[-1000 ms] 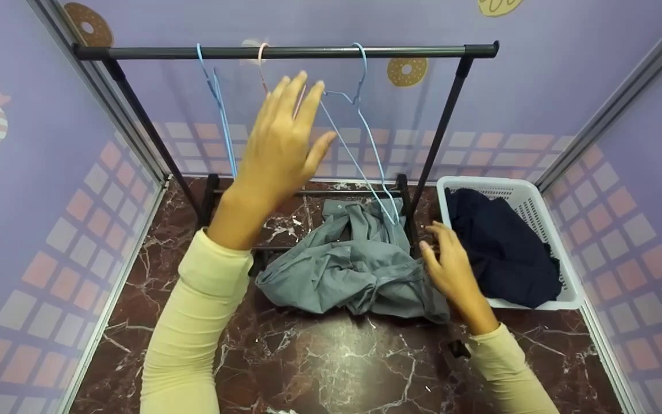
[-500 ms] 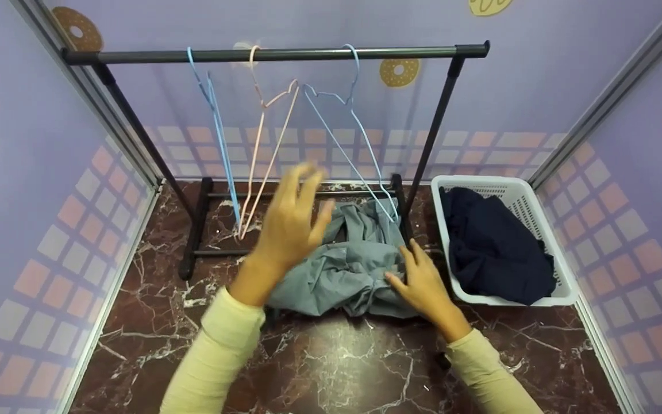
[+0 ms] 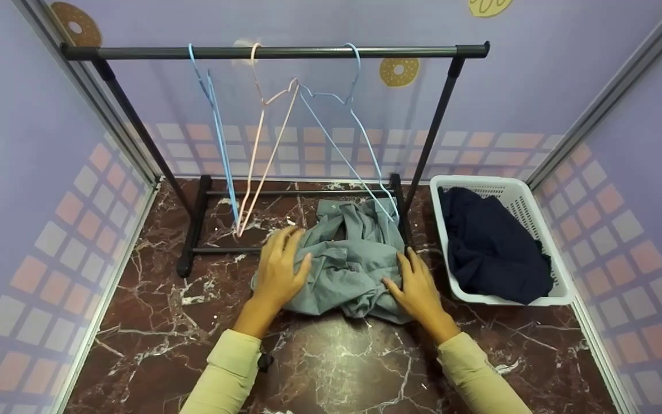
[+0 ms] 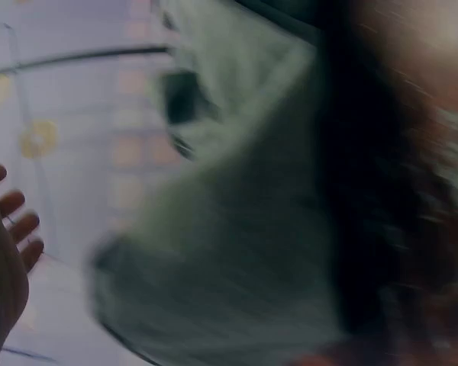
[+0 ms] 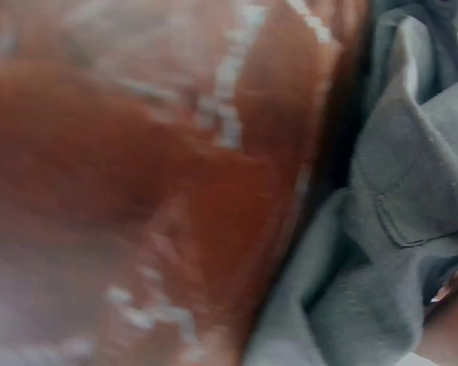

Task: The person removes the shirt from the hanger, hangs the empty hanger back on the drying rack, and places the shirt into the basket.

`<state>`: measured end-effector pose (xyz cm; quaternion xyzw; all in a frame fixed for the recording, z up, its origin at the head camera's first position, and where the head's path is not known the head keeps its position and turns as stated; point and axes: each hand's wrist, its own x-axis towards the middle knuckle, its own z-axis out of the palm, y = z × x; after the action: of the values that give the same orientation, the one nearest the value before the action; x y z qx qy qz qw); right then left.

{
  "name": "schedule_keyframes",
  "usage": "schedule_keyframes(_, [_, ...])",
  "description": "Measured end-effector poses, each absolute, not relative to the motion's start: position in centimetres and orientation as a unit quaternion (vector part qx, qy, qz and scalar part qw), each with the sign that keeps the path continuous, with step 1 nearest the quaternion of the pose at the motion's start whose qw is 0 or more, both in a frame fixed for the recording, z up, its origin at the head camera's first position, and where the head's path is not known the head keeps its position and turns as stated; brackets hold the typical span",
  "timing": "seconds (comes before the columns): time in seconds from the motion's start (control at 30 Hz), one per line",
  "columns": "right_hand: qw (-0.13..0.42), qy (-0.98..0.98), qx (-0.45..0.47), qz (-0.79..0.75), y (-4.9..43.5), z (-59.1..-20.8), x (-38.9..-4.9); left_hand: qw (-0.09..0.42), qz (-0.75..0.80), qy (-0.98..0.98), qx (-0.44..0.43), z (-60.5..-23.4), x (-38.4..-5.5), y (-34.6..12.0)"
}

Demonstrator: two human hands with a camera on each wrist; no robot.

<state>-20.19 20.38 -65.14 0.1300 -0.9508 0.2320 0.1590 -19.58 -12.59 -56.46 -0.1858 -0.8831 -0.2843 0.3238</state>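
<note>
A crumpled grey-green garment (image 3: 345,276) lies heaped on the floor below the hanging rail. On its left side rests my left hand (image 3: 276,273), fingers loosely bent and thumb apart. My right hand (image 3: 420,290) touches the opposite side, its thumb over the cloth and its fingers extended along the edge. In the left wrist view the garment (image 4: 237,221) is blurred, with fingers at the left edge. The right wrist view shows grey cloth (image 5: 397,229) with a stitched corner; most of that hand is outside the frame.
A black clothes rack (image 3: 308,53) carries a blue hanger (image 3: 222,138), a pink hanger (image 3: 256,155) and another blue hanger (image 3: 365,138), which overlaps the garment. A white basket (image 3: 564,287) with dark navy cloth (image 3: 497,247) stands at the right. Walls enclose the marbled floor (image 3: 337,368).
My left hand has come down from in front of the pink hanger to the garment's left side. My right hand has moved left from beside the basket onto the garment.
</note>
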Motion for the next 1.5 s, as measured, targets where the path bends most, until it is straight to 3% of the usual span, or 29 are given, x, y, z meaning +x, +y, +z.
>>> schedule_keyframes(0.23, [0.161, -0.945, 0.110, 0.261, 19.9, -66.0, -19.4, 0.092, -0.319, -0.942, 0.059, -61.3, -18.9, -13.6])
schedule_keyframes(0.33, [0.145, -0.936, 0.099, 0.306, 19.6, -66.2, -19.2, 0.039, -0.371, -0.922, 0.103, -62.5, -18.5, -12.8])
schedule_keyframes(0.6, [0.094, -0.890, 0.055, 0.443, 18.9, -66.1, -19.3, 0.056, -0.456, -0.881, 0.109, -63.5, -18.4, -9.3])
schedule_keyframes(0.9, [0.074, -0.864, 0.032, 0.498, 18.2, -65.9, -19.1, 0.100, -0.512, -0.852, 0.037, -63.7, -18.7, -5.8])
schedule_keyframes(1.2, [0.076, -0.862, 0.041, 0.499, 16.4, -66.1, -19.1, 0.067, -0.532, -0.844, -0.015, -63.5, -18.8, -2.1])
schedule_keyframes(1.5, [0.025, -0.846, 0.039, 0.531, 14.8, -65.6, -19.2, -0.001, -0.549, -0.832, -0.077, -63.2, -18.7, -0.7])
